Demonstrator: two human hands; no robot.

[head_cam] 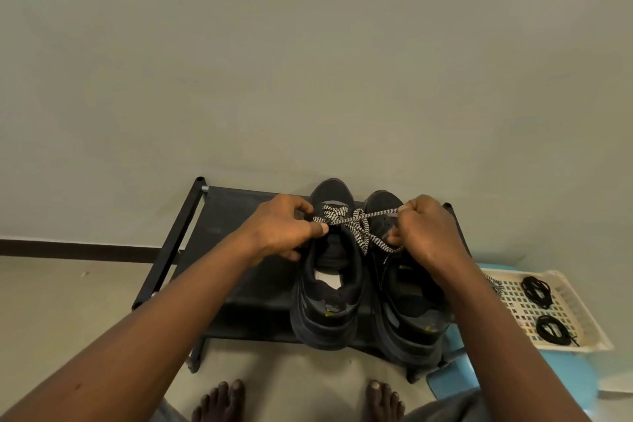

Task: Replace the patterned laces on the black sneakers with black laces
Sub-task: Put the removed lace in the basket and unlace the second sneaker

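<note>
— What is going on over at the left?
— A low black shelf point(219, 216) is standing against the wall, and the left hand point(284, 233) is reaching across it. Its fingers point(318, 228) are pinching the patterned lace point(356, 221) right at the top eyelets of the left sneaker point(329, 288).
— Where is that lace running?
— It is stretching from the left sneaker across the front of the right sneaker point(407, 305), which is sitting just beside its partner on the shelf, both toes pointing at the wall.
— And the right hand point(424, 233)?
— It is hovering over the right sneaker, its fingers curling tightly round two strands of the same lace and holding them taut.
— Anything lying further right?
— A white perforated tray point(582, 329) is resting on something light blue point(455, 377). Two coiled black laces point(536, 291) are lying in it, apart from each other, and a second patterned piece point(493, 284) is lying at its left edge.
</note>
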